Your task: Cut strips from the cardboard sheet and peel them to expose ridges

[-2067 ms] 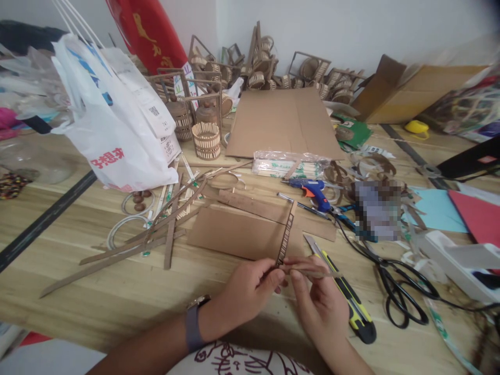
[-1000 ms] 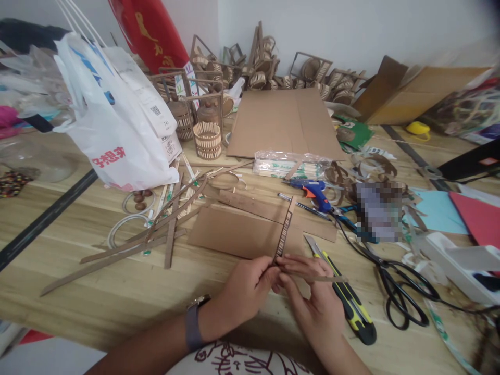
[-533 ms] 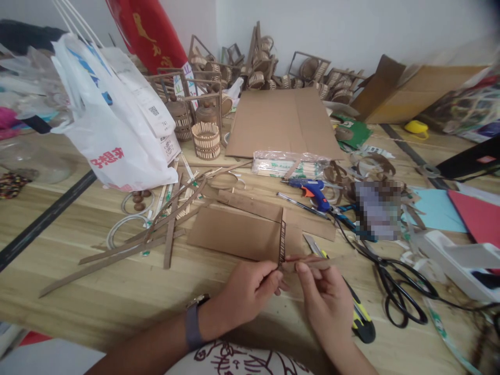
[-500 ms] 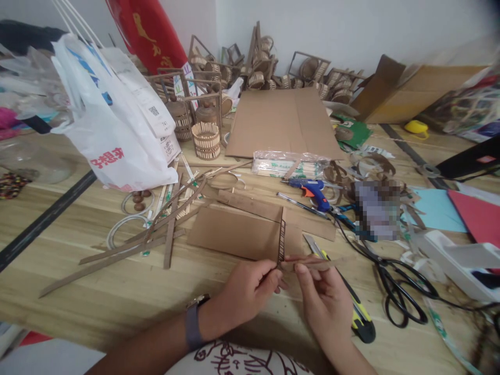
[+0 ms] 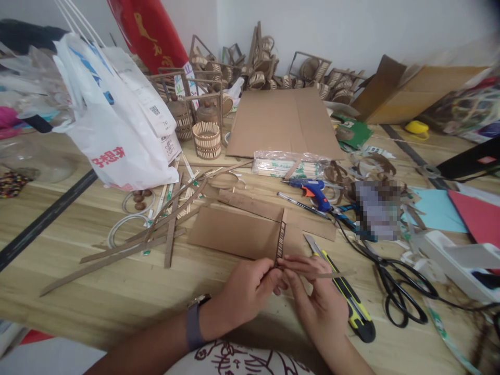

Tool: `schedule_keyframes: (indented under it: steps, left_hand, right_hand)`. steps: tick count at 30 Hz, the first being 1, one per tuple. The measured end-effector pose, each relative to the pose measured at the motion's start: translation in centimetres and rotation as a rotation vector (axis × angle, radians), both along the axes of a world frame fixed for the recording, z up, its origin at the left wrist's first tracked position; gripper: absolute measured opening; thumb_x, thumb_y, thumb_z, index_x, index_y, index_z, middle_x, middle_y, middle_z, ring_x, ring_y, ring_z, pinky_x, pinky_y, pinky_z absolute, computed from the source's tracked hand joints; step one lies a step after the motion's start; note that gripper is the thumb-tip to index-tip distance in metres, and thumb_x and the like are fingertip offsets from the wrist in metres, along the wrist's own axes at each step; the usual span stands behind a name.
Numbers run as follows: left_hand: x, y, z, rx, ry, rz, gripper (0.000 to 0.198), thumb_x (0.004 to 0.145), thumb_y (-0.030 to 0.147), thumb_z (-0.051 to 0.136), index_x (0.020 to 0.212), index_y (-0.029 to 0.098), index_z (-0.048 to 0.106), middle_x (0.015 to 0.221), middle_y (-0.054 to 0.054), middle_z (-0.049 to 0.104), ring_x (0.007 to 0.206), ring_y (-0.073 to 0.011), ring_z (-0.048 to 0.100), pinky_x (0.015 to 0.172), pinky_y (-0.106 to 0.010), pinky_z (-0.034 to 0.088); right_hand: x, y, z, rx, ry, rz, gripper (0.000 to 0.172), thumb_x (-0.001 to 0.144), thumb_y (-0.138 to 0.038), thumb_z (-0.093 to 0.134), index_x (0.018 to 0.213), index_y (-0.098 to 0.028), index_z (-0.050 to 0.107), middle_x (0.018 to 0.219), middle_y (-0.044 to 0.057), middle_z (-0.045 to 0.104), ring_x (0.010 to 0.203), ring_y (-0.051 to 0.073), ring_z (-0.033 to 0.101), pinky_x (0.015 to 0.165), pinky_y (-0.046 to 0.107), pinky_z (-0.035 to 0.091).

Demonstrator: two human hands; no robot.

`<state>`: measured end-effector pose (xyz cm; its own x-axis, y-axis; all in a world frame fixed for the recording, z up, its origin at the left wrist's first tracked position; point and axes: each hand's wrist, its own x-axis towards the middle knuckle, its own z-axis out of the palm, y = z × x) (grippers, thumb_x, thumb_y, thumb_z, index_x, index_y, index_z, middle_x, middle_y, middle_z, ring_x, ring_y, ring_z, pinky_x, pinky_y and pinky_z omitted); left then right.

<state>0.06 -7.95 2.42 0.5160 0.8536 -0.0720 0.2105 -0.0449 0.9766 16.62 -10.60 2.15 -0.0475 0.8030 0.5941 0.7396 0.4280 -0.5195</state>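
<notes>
Between finger and thumb, my left hand (image 5: pixel 250 284) pinches the near end of a narrow slatted piece (image 5: pixel 280 242), a row of light sticks edged with dark brown strips. It stands out away from me over a flat cardboard piece (image 5: pixel 234 232). My right hand (image 5: pixel 318 294) is closed on a thin brown cardboard strip (image 5: pixel 332 274), whose free end points right. Its fingertips meet the left fingers at the slatted piece's near end; the exact contact is hidden by the fingers. A yellow-and-black utility knife (image 5: pixel 351 302) lies just right of my right hand.
A blue glue gun (image 5: pixel 312 191), a pen (image 5: pixel 299 203) and black scissors (image 5: pixel 398 286) lie to the right. Loose brown strips (image 5: pixel 113 259) spread left, near a white plastic bag (image 5: pixel 113 125). Behind are a small slatted bucket (image 5: pixel 207 139) and a large cardboard sheet (image 5: pixel 285 122).
My right hand has shifted left with the brown strip, bringing its fingertips against the left fingers. The left hand and the slatted piece have barely moved.
</notes>
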Motion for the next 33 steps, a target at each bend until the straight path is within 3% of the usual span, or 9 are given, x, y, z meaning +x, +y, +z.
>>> schedule_keyframes:
  steps: [5, 7, 11, 17, 23, 26, 33]
  left_hand:
    - [-0.21, -0.12, 0.4, 0.044, 0.021, -0.066, 0.032, 0.099, 0.035, 0.042, 0.079, 0.017, 0.059, 0.079, -0.007, 0.074, 0.075, -0.0185, 0.07, 0.064, -0.023, 0.046]
    - [-0.23, -0.13, 0.45, 0.031, 0.018, -0.055, 0.031, 0.099, 0.034, 0.042, 0.08, 0.017, 0.06, 0.08, -0.007, 0.074, 0.075, -0.0182, 0.07, 0.065, -0.023, 0.046]
    - [-0.16, 0.0, 0.41, -0.011, -0.015, -0.013, 0.033, 0.099, 0.04, 0.043, 0.088, 0.016, 0.062, 0.081, -0.006, 0.074, 0.073, -0.0168, 0.069, 0.063, -0.022, 0.046]
    - [-0.02, 0.3, 0.16, 0.018, -0.022, 0.015, 0.036, 0.1, 0.041, 0.039, 0.088, 0.016, 0.061, 0.08, -0.007, 0.072, 0.071, -0.0164, 0.067, 0.065, -0.023, 0.047]
    - [-0.04, 0.09, 0.0, 0.028, 0.023, 0.011, 0.035, 0.1, 0.039, 0.039, 0.08, 0.017, 0.059, 0.076, -0.006, 0.072, 0.069, -0.0162, 0.067, 0.063, -0.023, 0.046]
    - [-0.12, 0.03, 0.09, 0.043, 0.02, -0.007, 0.035, 0.1, 0.037, 0.039, 0.079, 0.017, 0.058, 0.076, -0.007, 0.073, 0.07, -0.0165, 0.069, 0.063, -0.022, 0.046]
    - [-0.4, -0.05, 0.2, 0.098, 0.026, -0.093, 0.035, 0.101, 0.037, 0.039, 0.081, 0.017, 0.06, 0.082, -0.007, 0.074, 0.078, -0.0169, 0.069, 0.069, -0.023, 0.046]
  right_hand:
    - [-0.24, -0.38, -0.22, -0.204, 0.384, -0.064, 0.012, 0.095, -0.031, 0.058, 0.091, -0.022, 0.065, 0.084, 0.005, 0.075, 0.071, 0.019, 0.072, 0.062, 0.029, 0.057]
    - [-0.34, -0.35, -0.22, -0.217, 0.436, -0.03, 0.012, 0.095, -0.03, 0.057, 0.091, -0.022, 0.065, 0.083, 0.004, 0.075, 0.07, 0.018, 0.072, 0.062, 0.028, 0.057]
    - [-0.28, -0.29, -0.31, -0.087, 0.262, 0.029, 0.007, 0.093, -0.025, 0.06, 0.092, -0.025, 0.067, 0.085, 0.004, 0.075, 0.084, 0.021, 0.071, 0.074, 0.035, 0.056]
    - [-0.09, -0.05, -0.06, 0.024, -0.045, 0.037, 0.01, 0.092, -0.028, 0.06, 0.099, -0.026, 0.067, 0.092, 0.005, 0.076, 0.087, 0.024, 0.071, 0.081, 0.043, 0.053]
    - [-0.14, -0.05, -0.04, 0.034, -0.065, -0.009, 0.01, 0.092, -0.029, 0.06, 0.095, -0.028, 0.069, 0.093, 0.004, 0.074, 0.086, 0.023, 0.07, 0.082, 0.042, 0.053]
    - [-0.16, -0.21, -0.04, -0.014, 0.042, -0.012, 0.009, 0.091, -0.03, 0.062, 0.092, -0.027, 0.071, 0.088, 0.004, 0.074, 0.084, 0.023, 0.07, 0.079, 0.04, 0.055]
    - [-0.15, 0.17, 0.1, -0.289, 0.599, 0.023, 0.015, 0.092, -0.035, 0.061, 0.085, -0.022, 0.067, 0.079, 0.005, 0.076, 0.069, 0.018, 0.071, 0.06, 0.027, 0.058]
